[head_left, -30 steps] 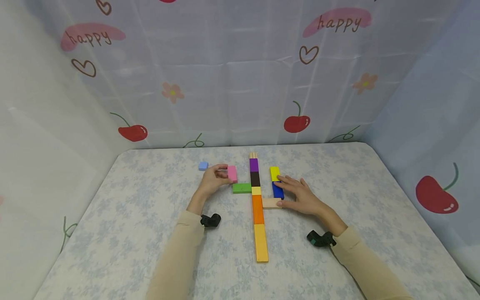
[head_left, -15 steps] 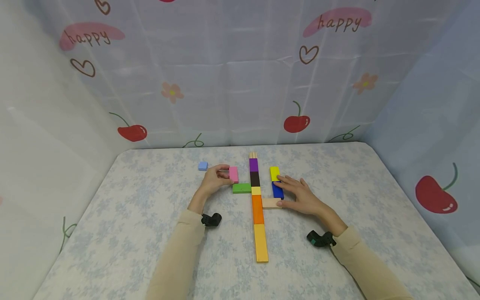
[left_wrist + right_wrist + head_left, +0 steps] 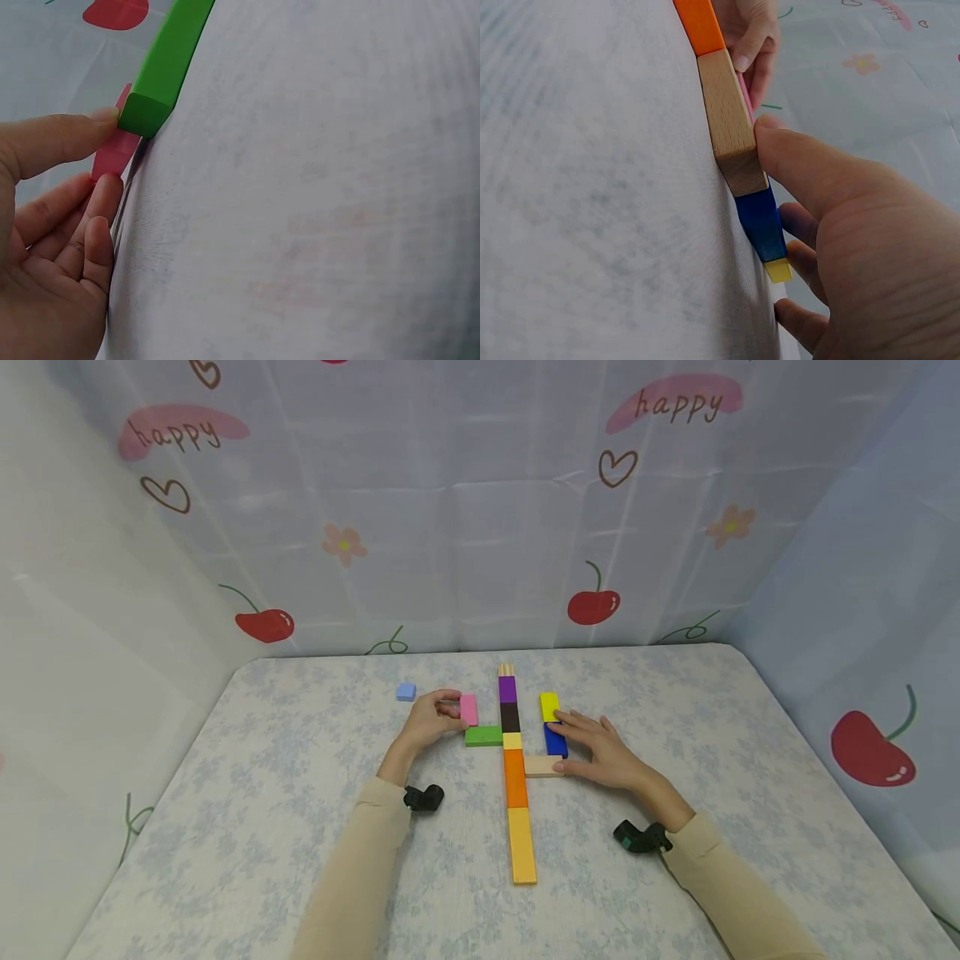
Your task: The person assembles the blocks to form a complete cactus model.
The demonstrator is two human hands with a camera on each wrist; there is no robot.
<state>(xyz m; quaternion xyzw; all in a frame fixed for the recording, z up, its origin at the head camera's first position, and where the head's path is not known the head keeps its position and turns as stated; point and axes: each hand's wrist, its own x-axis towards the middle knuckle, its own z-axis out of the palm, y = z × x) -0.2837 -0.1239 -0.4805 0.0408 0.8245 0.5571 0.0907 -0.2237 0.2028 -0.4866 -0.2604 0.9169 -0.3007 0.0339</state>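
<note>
My left hand [image 3: 431, 720] pinches a pink block [image 3: 468, 711] between thumb and fingers, at the far side of a green block [image 3: 483, 737]. In the left wrist view the thumb lies by the green block's end [image 3: 146, 114], with the pink block [image 3: 114, 156] partly hidden behind. My right hand [image 3: 602, 753] is spread, its thumb touching the end of a plain wooden block [image 3: 540, 766]. Its fingers rest at a blue block [image 3: 555, 742] and a yellow block [image 3: 549, 705], which lie end to end beyond the wooden one.
A column runs between the hands: pale sticks [image 3: 507, 669], purple block [image 3: 507, 689], black block [image 3: 510, 717], small yellow block [image 3: 512, 741], orange block [image 3: 516, 779] and long yellow block [image 3: 522, 846]. A light blue block [image 3: 406, 692] lies left, on the patterned tablecloth [image 3: 285, 760].
My left hand has shifted the pink block slightly right and toward me, closer to the green block. The right hand has stayed in place.
</note>
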